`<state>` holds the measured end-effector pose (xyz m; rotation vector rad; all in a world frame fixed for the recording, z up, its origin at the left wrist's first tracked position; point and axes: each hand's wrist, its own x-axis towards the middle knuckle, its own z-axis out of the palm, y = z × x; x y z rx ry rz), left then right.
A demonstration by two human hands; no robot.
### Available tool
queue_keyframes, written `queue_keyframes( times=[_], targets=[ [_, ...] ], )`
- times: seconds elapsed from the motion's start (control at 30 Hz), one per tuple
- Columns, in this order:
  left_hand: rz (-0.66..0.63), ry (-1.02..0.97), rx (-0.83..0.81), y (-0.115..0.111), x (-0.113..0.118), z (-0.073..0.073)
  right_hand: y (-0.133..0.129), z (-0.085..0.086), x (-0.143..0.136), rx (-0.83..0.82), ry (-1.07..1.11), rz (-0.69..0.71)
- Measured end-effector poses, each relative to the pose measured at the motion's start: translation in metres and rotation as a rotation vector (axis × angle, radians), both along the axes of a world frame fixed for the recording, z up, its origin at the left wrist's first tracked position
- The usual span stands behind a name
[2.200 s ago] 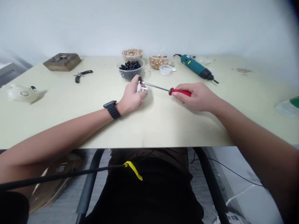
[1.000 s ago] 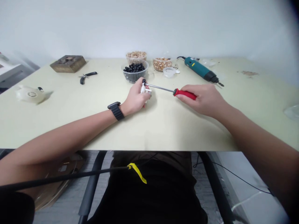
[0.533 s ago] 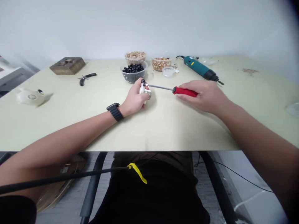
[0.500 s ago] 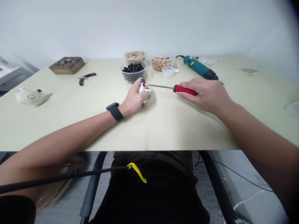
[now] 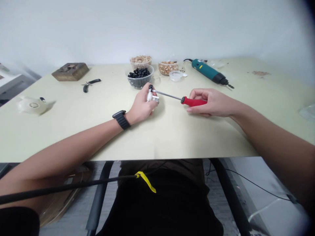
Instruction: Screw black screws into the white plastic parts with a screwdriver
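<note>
My left hand (image 5: 142,106) is closed around a small white plastic part (image 5: 150,96) with a black piece (image 5: 151,87) at its top. In my right hand (image 5: 211,102) lies the red handle of a screwdriver (image 5: 194,102), gripped between thumb and fingers. Its metal shaft slants up to the left, and the tip meets the part near the black piece. Just what the tip engages is too small to make out. Behind my left hand stands a clear bowl of black pieces (image 5: 139,77).
Farther back are bowls of pale pieces (image 5: 140,60) and orange-white pieces (image 5: 168,68), with a small lidded cup (image 5: 175,76). A teal rotary tool (image 5: 208,70) lies right. Leftward are pliers (image 5: 90,84), a wooden block (image 5: 70,71) and a whitish translucent object (image 5: 32,105).
My right hand has dropped lower and turned, its fingers looser around the handle. The screwdriver's handle end has tilted down, while its tip stays at the white part. My left hand holds nearly still.
</note>
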<state>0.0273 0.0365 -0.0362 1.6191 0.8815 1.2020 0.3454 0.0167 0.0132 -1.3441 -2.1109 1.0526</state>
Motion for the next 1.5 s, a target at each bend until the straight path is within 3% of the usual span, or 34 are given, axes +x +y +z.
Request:
queue_keyframes(
  times=[0.13, 0.2, 0.27, 0.4, 0.57, 0.63, 0.73, 0.9, 0.97, 1.1, 1.27, 1.33, 1.4, 1.5],
  targets=[
    [0.008, -0.04, -0.058, -0.001, 0.0, 0.005, -0.003, -0.01, -0.003, 0.556, -0.156, -0.05],
    [0.015, -0.037, -0.089, -0.001, 0.0, 0.007, -0.006, -0.012, -0.005, 0.734, -0.3, -0.098],
    [0.028, -0.013, -0.101, -0.002, -0.001, 0.007, -0.01, -0.012, -0.006, 0.812, -0.407, -0.141],
    [0.052, 0.035, -0.06, -0.002, -0.002, 0.003, -0.012, -0.005, -0.009, 0.669, -0.344, -0.108],
    [0.064, 0.038, 0.069, 0.001, -0.004, -0.001, -0.006, 0.006, -0.01, 0.098, -0.101, -0.027],
    [0.054, 0.038, 0.072, 0.002, -0.005, 0.0, -0.003, 0.007, -0.008, -0.041, -0.065, -0.029],
    [0.027, 0.021, 0.02, 0.004, -0.006, 0.002, -0.003, 0.003, -0.004, 0.087, -0.071, -0.097],
    [0.017, -0.024, -0.135, 0.001, -0.004, 0.008, -0.009, -0.008, -0.005, 0.788, -0.361, -0.182],
    [0.018, -0.014, -0.169, 0.0, -0.003, 0.01, -0.012, -0.009, -0.007, 0.881, -0.446, -0.205],
    [0.022, 0.015, -0.156, -0.002, -0.002, 0.011, -0.012, -0.003, -0.011, 0.659, -0.299, -0.142],
    [0.032, 0.041, -0.03, -0.002, -0.005, 0.008, -0.006, 0.009, -0.008, 0.059, -0.08, -0.05],
    [0.02, 0.065, -0.006, 0.0, -0.006, 0.008, -0.005, 0.011, -0.004, -0.08, -0.061, -0.042],
    [-0.001, 0.065, -0.03, 0.002, -0.008, 0.009, -0.005, 0.01, -0.002, -0.054, -0.044, -0.064],
    [-0.017, 0.013, -0.115, 0.003, -0.009, 0.012, -0.006, 0.002, -0.002, 0.276, -0.053, -0.082]
  ],
)
